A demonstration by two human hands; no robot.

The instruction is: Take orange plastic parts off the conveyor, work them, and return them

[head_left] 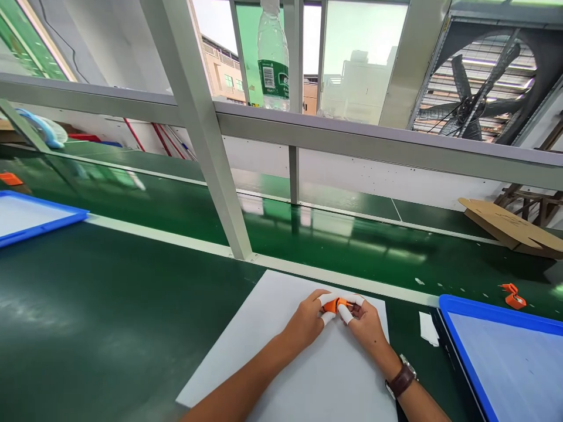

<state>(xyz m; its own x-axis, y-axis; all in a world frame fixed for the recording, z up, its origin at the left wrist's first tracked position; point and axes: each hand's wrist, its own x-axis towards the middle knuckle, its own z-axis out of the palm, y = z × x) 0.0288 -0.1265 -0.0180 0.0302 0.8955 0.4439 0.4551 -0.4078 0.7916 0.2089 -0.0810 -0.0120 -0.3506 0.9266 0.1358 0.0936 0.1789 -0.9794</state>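
Both my hands meet over a white sheet on the green bench. My left hand and my right hand each wear white finger cots and pinch a small orange plastic part between their fingertips. The part is held just above the sheet and is mostly covered by the fingers. A brown-strapped watch sits on my right wrist.
A blue tray lies at the right, another blue tray at the left. A second orange part rests on the green conveyor belt. Folded cardboard lies far right. A grey frame post rises ahead, with a water bottle on its rail.
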